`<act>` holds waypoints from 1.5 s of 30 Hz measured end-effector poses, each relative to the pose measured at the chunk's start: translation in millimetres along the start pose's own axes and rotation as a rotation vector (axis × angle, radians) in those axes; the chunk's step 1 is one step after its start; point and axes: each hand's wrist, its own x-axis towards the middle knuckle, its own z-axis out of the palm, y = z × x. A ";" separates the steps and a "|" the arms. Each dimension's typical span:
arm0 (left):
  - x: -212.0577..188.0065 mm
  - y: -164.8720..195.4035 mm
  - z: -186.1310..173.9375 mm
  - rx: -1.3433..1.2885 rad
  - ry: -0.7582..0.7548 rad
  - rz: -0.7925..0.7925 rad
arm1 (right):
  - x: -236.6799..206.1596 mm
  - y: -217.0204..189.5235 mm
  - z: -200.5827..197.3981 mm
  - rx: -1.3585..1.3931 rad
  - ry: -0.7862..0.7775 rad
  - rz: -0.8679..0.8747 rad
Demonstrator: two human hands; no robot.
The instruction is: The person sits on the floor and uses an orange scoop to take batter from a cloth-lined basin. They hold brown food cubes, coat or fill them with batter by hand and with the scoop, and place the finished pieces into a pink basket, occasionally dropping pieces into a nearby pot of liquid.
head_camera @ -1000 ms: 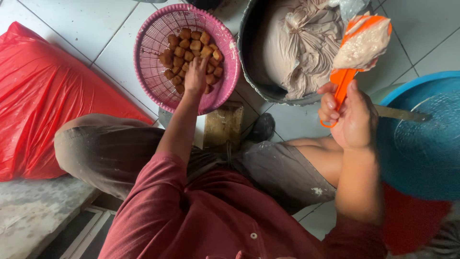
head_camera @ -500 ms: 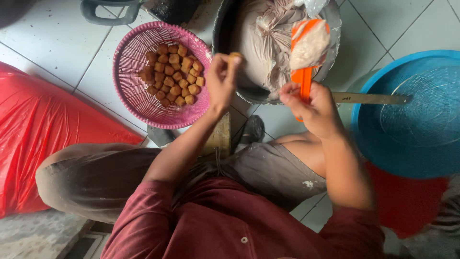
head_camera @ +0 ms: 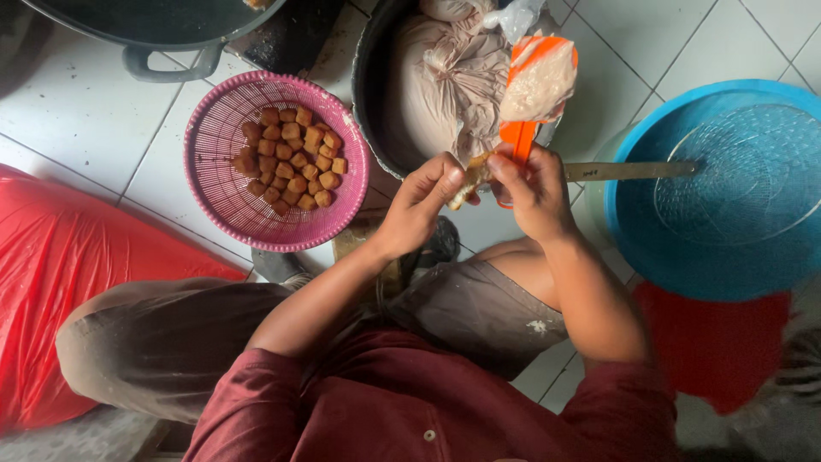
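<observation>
My left hand (head_camera: 421,201) and my right hand (head_camera: 532,192) meet in front of me over a small brown fried piece (head_camera: 469,177), which both pinch between fingertips. My right hand also grips the handle of an orange spatula (head_camera: 532,103) whose blade is loaded with pale paste and points up. Just beyond lies a dark pot (head_camera: 373,94) holding a pale cloth-wrapped mass (head_camera: 449,81). To the left a pink basket (head_camera: 214,184) holds several fried brown cubes (head_camera: 292,158).
A blue basin (head_camera: 633,231) with a clear glass plate (head_camera: 744,171) stands at right, a knife (head_camera: 629,171) resting across its rim. A red plastic bag (head_camera: 60,274) lies at left. A dark pan (head_camera: 145,26) sits at top left. The floor is white tile.
My left hand left the pink basket with a fried piece and came right to meet my right hand. My right hand with the spatula moved left toward it.
</observation>
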 end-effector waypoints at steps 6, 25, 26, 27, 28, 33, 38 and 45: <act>3.8 -4.1 2.9 -0.110 0.113 -0.199 | 3.4 2.0 -0.1 -0.019 0.053 0.054; -11.0 13.5 8.1 -0.038 0.322 0.125 | -4.0 -13.5 34.0 -0.373 -0.040 -0.169; -13.8 17.8 8.2 -0.091 0.284 0.144 | -3.3 -14.1 34.7 -0.387 -0.019 -0.182; -15.8 21.8 7.2 -0.144 0.244 0.162 | -2.8 -15.6 33.9 -0.462 -0.018 -0.292; -17.3 25.6 5.2 -0.137 0.213 0.193 | -2.1 -17.3 32.9 -0.532 -0.018 -0.403; -17.9 33.3 -7.6 -0.222 0.094 0.233 | -2.0 -23.9 29.7 -0.791 0.051 -0.510; -13.7 33.2 -15.2 0.099 0.275 0.318 | -5.5 -25.2 29.7 -0.989 0.143 -0.530; -11.5 37.8 -20.6 0.242 0.380 0.289 | -12.2 -23.8 31.6 -1.067 0.182 -0.700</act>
